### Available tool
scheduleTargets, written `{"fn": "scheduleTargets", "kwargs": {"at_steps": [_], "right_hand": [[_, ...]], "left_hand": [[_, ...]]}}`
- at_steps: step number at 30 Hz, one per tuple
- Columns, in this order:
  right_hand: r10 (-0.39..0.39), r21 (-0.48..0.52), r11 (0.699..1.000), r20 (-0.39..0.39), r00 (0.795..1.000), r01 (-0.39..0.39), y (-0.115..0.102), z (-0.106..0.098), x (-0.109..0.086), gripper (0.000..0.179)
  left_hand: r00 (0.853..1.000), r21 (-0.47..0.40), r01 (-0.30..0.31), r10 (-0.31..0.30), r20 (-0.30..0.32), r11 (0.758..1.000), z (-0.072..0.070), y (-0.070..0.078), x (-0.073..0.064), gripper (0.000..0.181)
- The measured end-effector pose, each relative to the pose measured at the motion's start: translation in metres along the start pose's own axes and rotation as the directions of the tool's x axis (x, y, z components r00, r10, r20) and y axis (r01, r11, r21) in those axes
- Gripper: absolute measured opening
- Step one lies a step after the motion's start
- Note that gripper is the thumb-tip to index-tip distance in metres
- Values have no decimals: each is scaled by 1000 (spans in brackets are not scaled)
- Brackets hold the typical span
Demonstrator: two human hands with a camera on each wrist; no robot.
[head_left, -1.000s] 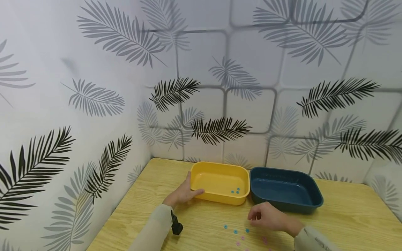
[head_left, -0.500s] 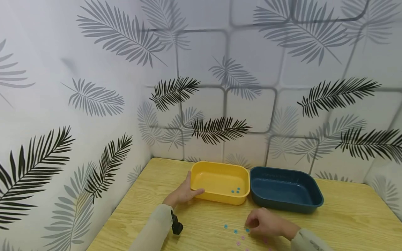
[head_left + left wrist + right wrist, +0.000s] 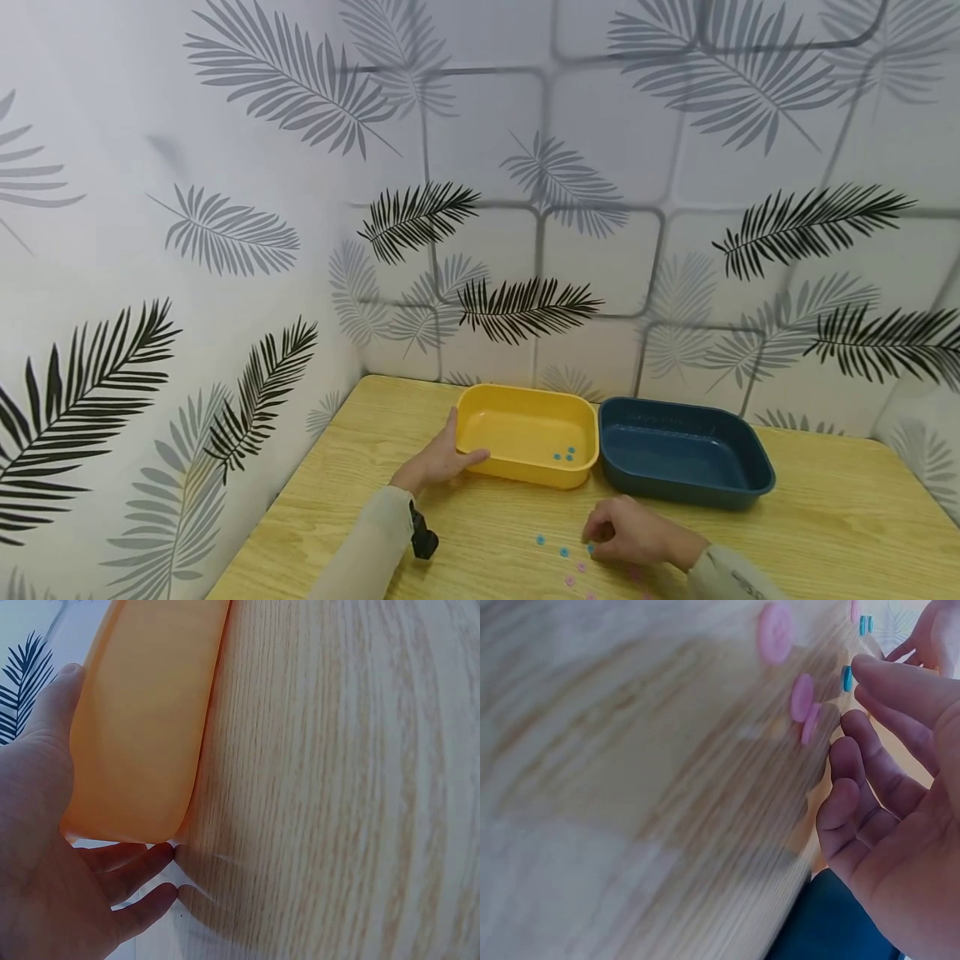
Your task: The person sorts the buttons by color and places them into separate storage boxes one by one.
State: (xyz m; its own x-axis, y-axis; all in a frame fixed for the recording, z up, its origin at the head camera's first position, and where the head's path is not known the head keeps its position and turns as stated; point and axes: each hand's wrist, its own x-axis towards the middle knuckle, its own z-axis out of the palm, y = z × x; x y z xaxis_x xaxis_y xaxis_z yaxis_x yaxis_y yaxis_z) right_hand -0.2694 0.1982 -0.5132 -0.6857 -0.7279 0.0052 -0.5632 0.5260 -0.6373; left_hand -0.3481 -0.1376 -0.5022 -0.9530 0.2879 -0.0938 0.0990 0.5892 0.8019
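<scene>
Right now the two hands are well apart. The left hand point(image 3: 438, 457) holds the left end of the yellow box point(image 3: 517, 435), with its thumb by the near rim and its fingers round the end. The right hand point(image 3: 630, 533) is low over the surface point(image 3: 480, 542), fingers curled. Its thumb tip is right next to a blue button point(image 3: 847, 679), but I can't tell if the hand pinches it. That button is on the near side of the boxes. Two more blue buttons point(image 3: 564, 552) lie to its left. Some pink buttons point(image 3: 582, 567) lie near the right hand too. Three small blue buttons sit inside the yellow box, near its right end. The blue box point(image 3: 678, 458) stands just beside it, on the right. Behind is a wall point(image 3: 600, 250) with leaves on it.
</scene>
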Motion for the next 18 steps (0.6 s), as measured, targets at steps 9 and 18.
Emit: {"fn": "scheduleTargets", "kwargs": {"at_steps": [9, 18], "right_hand": [[40, 5, 999, 21, 999, -40, -3, 0, 4, 8], [49, -5, 999, -6, 999, -49, 2, 2, 3, 6]], "left_hand": [[1000, -7, -1, 1, 5, 1000, 0, 0, 0, 107], [1000, -6, -24, 24, 5, 1000, -1, 0, 0, 105]]}}
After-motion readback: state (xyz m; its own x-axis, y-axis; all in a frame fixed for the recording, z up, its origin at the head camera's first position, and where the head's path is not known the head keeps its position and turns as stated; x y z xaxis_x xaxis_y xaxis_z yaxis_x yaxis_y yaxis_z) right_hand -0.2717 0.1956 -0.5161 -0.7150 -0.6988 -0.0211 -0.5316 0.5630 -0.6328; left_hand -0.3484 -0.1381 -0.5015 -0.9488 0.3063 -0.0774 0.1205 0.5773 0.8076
